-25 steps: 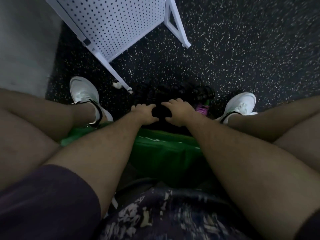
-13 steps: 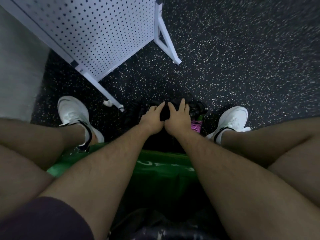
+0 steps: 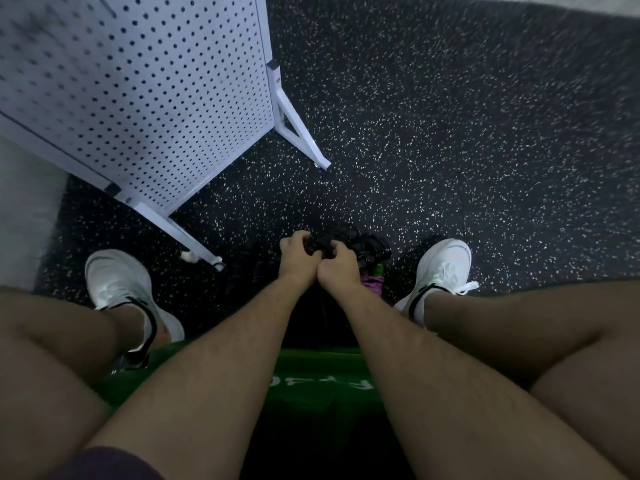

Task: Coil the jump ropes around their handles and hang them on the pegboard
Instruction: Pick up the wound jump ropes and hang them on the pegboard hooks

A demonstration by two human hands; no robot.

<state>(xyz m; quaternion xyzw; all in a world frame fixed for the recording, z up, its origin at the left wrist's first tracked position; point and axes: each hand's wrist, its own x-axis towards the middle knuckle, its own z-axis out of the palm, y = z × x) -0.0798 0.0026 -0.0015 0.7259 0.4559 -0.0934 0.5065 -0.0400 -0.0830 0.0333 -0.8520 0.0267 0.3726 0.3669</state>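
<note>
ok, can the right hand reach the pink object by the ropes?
Probably yes: the pink object lies just beside the right hand, nothing between, though that hand grips the black ropes.

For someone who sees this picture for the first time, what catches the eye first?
At the centre, the left hand and right hand both grip a tangle of black jump ropes over the speckled floor. The white pegboard stands at upper left.

Low in the centre of the frame, the left grip (image 3: pixel 297 256) and right grip (image 3: pixel 337 268), wrists touching, curl their fingers into a black bundle of jump ropes (image 3: pixel 367 244) on the speckled floor (image 3: pixel 450 150). A purple handle (image 3: pixel 372 283) lies just right of them. The white pegboard (image 3: pixel 138 98) fills the upper left.
</note>
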